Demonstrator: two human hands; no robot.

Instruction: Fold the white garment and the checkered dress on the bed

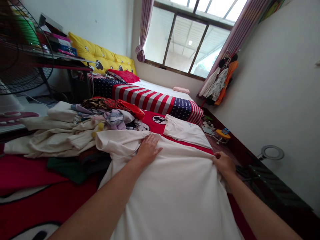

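A large cream-white garment (175, 186) lies spread flat on the red bed cover (22, 173) in front of me. My left hand (148, 148) rests palm down on its upper left part, fingers apart, close to a sleeve. My right hand (223, 163) pinches the garment's right edge near the side of the bed. Just beyond it lies a folded white garment (186, 131). A heap of mixed clothes (82, 126) sits to the left of my left hand.
A stars-and-stripes blanket (150, 98), a red pillow (123, 76) and a yellow headboard (102, 58) lie further up the bed. A fan (15, 50) and a cluttered shelf stand left. Small items and a ring light (273, 152) sit on the floor by the right wall.
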